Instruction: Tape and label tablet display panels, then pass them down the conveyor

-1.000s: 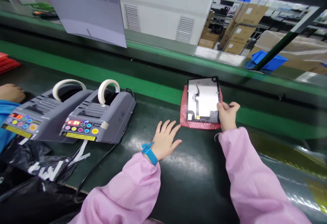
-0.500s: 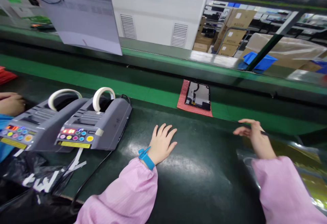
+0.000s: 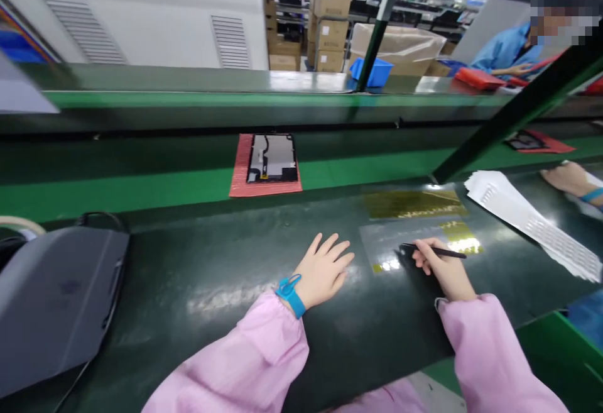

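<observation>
My left hand (image 3: 323,271) lies flat on the dark green workbench (image 3: 226,344), fingers spread, with a blue strap around its wrist. My right hand (image 3: 443,268) is closed in a pen-like hold on slim black tweezers (image 3: 450,253), whose tip points left. It is over a clear sheet (image 3: 389,240) bearing yellow film pieces (image 3: 456,232); whether the tip touches the sheet I cannot tell. Behind that lies a wider strip of yellow film (image 3: 409,204). Farther back, a tablet screen panel (image 3: 273,158) with a black cable rests on a pink foam sheet (image 3: 240,174) upon the green belt.
A grey tape dispenser (image 3: 61,300) stands at the left with its cable. White label sheets (image 3: 532,218) are fanned out at the right, near another person's hand (image 3: 568,177). A slanted dark post (image 3: 499,111) rises behind the films. Another worker sits beyond the far bench.
The view has swung right, bringing the films and label sheets into sight. My right hand has come over the clear sheet with the tweezers in a pen-like hold. My left hand stays flat.
</observation>
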Available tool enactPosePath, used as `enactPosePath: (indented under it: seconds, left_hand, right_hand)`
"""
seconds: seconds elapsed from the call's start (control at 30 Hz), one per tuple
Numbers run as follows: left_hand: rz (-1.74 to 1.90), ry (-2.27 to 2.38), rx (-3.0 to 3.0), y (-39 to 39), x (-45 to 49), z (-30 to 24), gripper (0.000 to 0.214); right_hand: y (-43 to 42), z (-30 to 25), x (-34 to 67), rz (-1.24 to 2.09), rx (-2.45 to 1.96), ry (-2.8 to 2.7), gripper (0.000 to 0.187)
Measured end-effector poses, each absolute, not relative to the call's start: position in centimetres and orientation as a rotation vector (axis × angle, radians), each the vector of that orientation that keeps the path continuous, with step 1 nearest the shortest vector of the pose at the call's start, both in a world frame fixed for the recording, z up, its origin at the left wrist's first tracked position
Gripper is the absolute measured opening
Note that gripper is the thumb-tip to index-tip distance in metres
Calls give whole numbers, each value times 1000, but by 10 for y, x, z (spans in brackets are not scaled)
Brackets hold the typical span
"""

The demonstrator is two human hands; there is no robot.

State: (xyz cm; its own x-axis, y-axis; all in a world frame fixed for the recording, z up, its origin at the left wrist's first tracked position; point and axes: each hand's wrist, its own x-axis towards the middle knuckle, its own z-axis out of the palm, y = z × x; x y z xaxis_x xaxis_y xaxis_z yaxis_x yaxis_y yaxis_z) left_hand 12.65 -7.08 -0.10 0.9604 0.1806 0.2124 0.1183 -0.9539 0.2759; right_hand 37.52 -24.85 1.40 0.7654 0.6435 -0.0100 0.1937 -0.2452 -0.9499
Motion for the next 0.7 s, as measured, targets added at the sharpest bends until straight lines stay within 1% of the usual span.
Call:
enactPosePath:
  seconds: [0.17,0.43,0.7]
  left_hand:
    - [336,89,2880,-86,158,-3,44]
    - [345,55,2909,-85,161,-5,46]
    - [297,66,2849,-87,162,-1,45]
  right_hand:
    - [-251,10,359,525,-1785,-700,47]
    - [-267,7,329,659,-1837,-788,37]
    - [-262,14,326,769,-1861,-793,37]
